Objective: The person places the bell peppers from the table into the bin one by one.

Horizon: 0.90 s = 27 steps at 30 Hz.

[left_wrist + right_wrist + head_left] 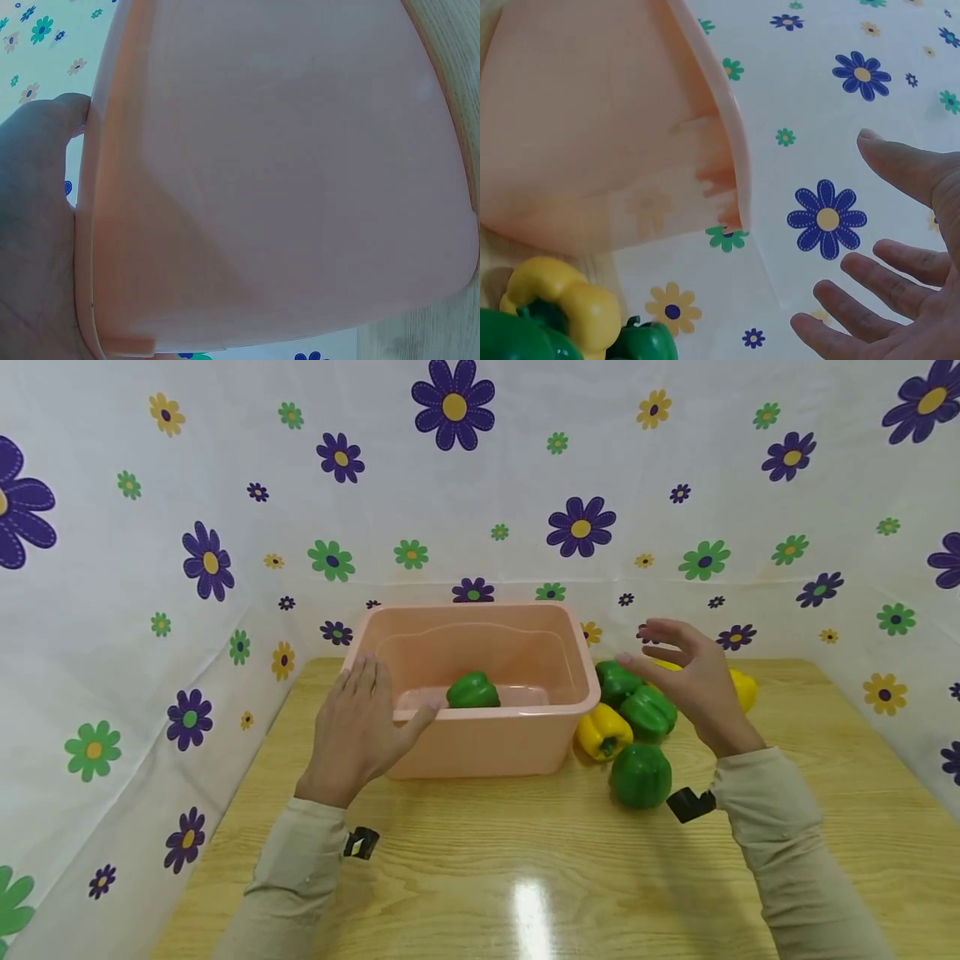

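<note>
A pink plastic tub [487, 739] stands at the middle of the wooden table, with one green pepper [473, 692] inside. My left hand [358, 727] rests flat against the tub's left front corner [285, 172], thumb on the rim, fingers straight. To the right of the tub lies a pile of peppers: a yellow pepper [602, 732], a green one [641, 774] nearest me, others behind. My right hand [693, 681] hovers open above the pile, fingers spread [900, 285], holding nothing. The right wrist view shows the tub's side [607, 127] and a yellow pepper [562, 300].
Flower-printed white cloth [150, 568] walls the table on the left, back and right. Another yellow pepper [744, 690] lies behind my right hand. Bare wooden tabletop [525, 877] stretches between me and the tub.
</note>
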{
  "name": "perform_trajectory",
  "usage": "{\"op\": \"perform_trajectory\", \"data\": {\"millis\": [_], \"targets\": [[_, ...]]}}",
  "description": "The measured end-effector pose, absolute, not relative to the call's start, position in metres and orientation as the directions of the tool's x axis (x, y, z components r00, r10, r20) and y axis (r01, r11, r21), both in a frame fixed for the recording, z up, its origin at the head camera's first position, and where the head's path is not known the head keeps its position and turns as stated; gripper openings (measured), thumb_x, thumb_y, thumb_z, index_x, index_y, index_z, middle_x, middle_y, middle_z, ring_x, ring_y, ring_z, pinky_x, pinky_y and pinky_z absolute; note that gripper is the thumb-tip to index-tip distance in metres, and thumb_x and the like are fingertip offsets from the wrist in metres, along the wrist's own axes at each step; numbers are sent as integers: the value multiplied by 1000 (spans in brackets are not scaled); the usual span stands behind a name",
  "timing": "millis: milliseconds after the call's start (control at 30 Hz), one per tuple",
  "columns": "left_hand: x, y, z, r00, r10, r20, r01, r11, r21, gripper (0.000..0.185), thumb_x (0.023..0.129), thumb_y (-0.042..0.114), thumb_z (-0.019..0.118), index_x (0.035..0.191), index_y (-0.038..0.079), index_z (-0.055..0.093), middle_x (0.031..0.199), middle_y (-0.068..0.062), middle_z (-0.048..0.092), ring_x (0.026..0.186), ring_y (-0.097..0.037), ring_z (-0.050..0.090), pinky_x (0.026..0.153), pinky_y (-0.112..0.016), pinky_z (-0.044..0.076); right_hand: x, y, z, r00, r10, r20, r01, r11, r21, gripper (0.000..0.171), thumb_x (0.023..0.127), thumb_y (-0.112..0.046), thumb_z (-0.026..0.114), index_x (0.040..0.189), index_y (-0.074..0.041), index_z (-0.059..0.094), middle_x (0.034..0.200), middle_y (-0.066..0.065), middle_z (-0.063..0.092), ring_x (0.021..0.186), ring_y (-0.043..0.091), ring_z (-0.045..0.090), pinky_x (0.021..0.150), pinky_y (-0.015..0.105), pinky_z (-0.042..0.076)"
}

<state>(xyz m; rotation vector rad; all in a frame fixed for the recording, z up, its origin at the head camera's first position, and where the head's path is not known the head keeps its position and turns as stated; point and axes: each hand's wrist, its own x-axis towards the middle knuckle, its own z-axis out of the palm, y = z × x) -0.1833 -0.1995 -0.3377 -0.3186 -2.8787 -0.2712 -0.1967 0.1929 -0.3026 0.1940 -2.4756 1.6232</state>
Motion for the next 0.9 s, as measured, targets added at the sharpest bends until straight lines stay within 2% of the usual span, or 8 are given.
{"op": "perform_trajectory", "data": {"millis": [367,600,900], "targets": [[-184,-200,-336,-957,187,222,227,959,169,109,94,77,34,153,-15,26,161,-31,22,152,-42,17,125,-51,12,-190,213,-319,-990,-31,135,-133,475,-870,84,89,-42,78,153,-4,40,154,20,43,137,46,44,104,64,44],[-184,-198,-338,-956,186,227,227,959,169,110,94,78,34,153,-15,26,161,-31,23,151,-42,19,124,-51,13,-187,224,-332,-998,-43,43,-59,515,-855,91,87,-47,78,155,-4,36,157,21,38,140,47,39,105,65,42],[-185,-198,-337,-955,187,230,228,959,166,110,94,78,34,152,-14,28,160,-31,24,151,-42,19,124,-51,13,-182,229,-349,-997,-66,-29,-12,557,-830,98,85,-50,80,154,3,34,156,25,36,139,49,40,104,63,44]]}}
